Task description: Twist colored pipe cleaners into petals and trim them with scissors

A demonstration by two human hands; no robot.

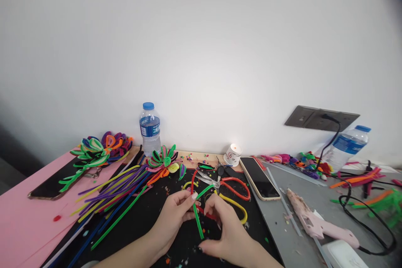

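Observation:
A green pipe cleaner (197, 219) and a red one (193, 179) cross above the black mat (138, 217). My left hand (176, 215) pinches them where they meet, between thumb and forefinger. Just right of it, my right hand (226, 230) has its thumb and forefinger spread apart, with the lower end of the green pipe cleaner near the gap. Its curled fingers are close to a red piece, and whether they touch it cannot be made out. Behind the hands lie scissors (234, 187) with red and yellow handles.
Pipe cleaners (116, 190) and a pipe-cleaner flower (166, 160) lie left. Behind stand a water bottle (150, 127) and a paper cup (233, 155). At right are a phone (260, 179), a pink glue gun (317, 220) with a black cord, and another bottle (348, 144).

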